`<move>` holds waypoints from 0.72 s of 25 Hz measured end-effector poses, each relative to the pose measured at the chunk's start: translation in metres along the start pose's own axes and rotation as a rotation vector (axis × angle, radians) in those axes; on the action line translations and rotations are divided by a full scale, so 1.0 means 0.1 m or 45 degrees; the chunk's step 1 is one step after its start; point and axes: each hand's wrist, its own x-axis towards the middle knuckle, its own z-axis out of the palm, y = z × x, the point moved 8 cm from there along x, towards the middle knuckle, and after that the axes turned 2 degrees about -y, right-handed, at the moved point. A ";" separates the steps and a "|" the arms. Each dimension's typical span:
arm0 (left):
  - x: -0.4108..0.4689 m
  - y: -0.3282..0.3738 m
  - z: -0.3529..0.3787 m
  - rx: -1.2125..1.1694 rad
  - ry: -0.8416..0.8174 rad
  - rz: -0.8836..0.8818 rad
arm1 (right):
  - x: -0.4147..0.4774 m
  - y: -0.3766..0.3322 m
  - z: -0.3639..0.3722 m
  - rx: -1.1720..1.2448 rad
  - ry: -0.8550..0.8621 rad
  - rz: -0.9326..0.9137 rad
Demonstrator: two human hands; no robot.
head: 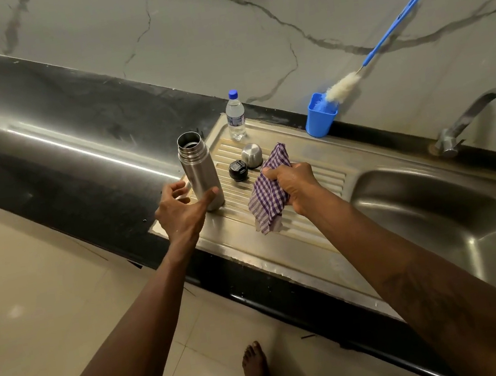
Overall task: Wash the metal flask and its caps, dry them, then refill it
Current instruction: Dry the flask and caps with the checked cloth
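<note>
Drying stage, head view. The open-mouthed cylindrical stainless-steel flask (200, 169) stands upright at the left end of the ribbed steel drainboard (310, 158), where leftover water can run off rather than pool on the dark stone table (82, 116). The left hand (179, 211) brackets the flask's lower body. Its grip is wide, with the thumb against the front wall and the fingers spread just beside the far side, a posture suited to steadying a tall, easily tipped vessel. The right hand (293, 185) has its grip closed around a bunched purple-and-white checked cloth (269, 197), held above the ribs, ready to wipe.

The round black inner stopper (238, 170) and the domed steel outer cap (252, 154) sit together just right of the flask, the cap mouth-down, probably to drain. A clear plastic water bottle with blue lid (235, 116) waits behind them, apparently for refilling. The blue-handled bottle brush (344, 88) rests in its blue plastic cup (320, 118) against the wall, which suggests the washing is done.
</note>
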 end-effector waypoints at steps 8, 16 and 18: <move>-0.32 0.07 0.41 0.007 -0.018 -0.089 | -0.10 0.12 -0.33 -0.009 -0.001 0.026; -0.28 0.46 1.21 0.208 -0.163 0.063 | 0.02 0.21 -0.68 0.083 0.042 0.061; -0.13 0.56 1.43 0.315 -0.205 0.125 | 0.07 0.20 -0.73 0.113 0.060 0.053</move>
